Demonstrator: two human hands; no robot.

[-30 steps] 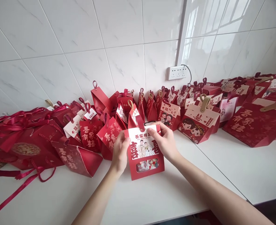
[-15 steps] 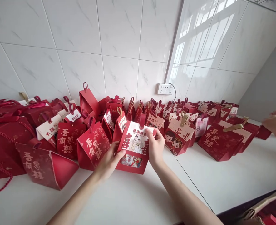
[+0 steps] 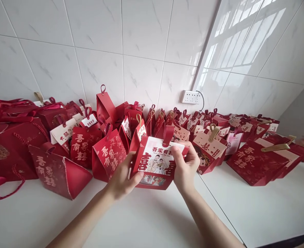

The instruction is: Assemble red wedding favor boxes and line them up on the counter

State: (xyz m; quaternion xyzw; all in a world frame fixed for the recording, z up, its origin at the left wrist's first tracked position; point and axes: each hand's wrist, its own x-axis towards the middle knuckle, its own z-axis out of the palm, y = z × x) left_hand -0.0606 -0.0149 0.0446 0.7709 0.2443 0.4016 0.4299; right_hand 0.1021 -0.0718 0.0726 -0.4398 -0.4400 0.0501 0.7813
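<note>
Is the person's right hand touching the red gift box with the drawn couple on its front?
Touching. The head view shows the right hand curling its fingers over the top right edge of the red gift box, with no gap.

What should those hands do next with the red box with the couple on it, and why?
Probably settle the red gift box upright on the white counter, in line with the row of red boxes. Both the left hand and the right hand grip it by its sides, and it is just in front of that row.
</note>
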